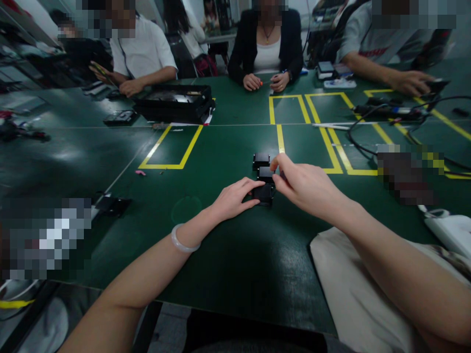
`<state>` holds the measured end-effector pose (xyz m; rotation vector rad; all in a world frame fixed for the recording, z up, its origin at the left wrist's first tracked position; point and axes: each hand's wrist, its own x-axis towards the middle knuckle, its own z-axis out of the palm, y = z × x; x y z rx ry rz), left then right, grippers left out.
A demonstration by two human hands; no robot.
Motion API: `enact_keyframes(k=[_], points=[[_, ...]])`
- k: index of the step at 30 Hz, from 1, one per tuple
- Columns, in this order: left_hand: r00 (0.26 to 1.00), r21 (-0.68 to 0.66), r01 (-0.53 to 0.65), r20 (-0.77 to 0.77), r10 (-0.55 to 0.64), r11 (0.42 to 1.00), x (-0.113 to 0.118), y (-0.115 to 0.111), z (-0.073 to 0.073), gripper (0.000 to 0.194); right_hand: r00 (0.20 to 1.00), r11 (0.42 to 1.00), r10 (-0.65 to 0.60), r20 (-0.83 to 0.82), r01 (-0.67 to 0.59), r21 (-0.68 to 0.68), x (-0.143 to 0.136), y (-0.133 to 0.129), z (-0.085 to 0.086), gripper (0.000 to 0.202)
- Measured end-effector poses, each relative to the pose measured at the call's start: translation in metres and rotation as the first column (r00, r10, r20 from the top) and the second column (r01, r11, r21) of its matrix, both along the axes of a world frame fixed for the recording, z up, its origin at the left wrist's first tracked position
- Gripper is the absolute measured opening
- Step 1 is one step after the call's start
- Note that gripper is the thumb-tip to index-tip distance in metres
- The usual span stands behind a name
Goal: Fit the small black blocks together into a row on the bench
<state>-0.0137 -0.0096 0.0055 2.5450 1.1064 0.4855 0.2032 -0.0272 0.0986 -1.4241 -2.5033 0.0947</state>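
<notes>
Three small black rectangular parts stand in a short row on the green table: a far part point(262, 159), a middle part point(265, 173) and a near part point(262, 194). My left hand point(235, 197) has its index finger and thumb at the far and near edges of the near part, gripping it from the left. To the right, my right hand point(300, 181) is curled with thumb and index finger close together beside the middle part. Something dark shows between those fingers, too hidden to name.
Yellow tape outlines point(162, 168) mark the green table point(221, 274). A black open box point(172, 104) stands at the far left. Cables point(353, 137) and a beige cloth point(342, 274) lie on the right. Across the table sit three people, including one in a dark jacket point(239, 54).
</notes>
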Motion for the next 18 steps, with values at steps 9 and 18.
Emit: enact_keyframes(k=[9, 18], points=[[1.000, -0.006, -0.006, -0.005, 0.006, 1.000, 0.0003, -0.0005, 0.0003, 0.048, 1.000, 1.000, -0.011, -0.010, 0.011, -0.003, 0.0002, -0.0004, -0.0004, 0.027], [1.000, 0.002, -0.003, -0.017, 0.003, 1.000, 0.0001, 0.0000, -0.0012, 0.047, 0.997, 0.998, -0.024, 0.073, 0.020, 0.052, -0.0007, 0.0014, -0.0022, 0.027]])
